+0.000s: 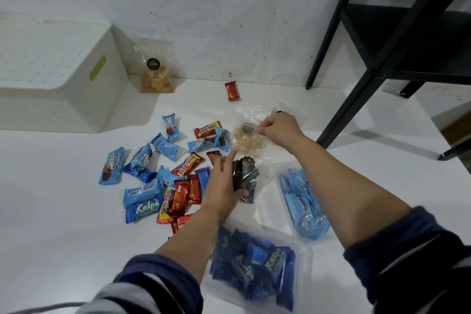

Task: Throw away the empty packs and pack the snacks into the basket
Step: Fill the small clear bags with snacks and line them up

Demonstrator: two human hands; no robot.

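Blue and red wrapped snacks (pixel 163 173) lie scattered over the white surface (pixel 63 211). My left hand (pixel 224 186) grips a clear bag of dark round cookies (pixel 246 178). My right hand (pixel 277 129) pinches the top of a clear bag of pale round cookies (pixel 244 141). A white perforated basket (pixel 56 76) stands at the far left. A clear bag of tan biscuits (pixel 156 71) leans against the wall beside it. One red snack (pixel 232 90) lies alone near the wall.
Two clear plastic trays hold snacks: one with dark blue packs (pixel 254 270) near me, one with light blue packs (pixel 303 201) to the right. A black metal shelf frame (pixel 377 53) stands at the right. White wall behind.
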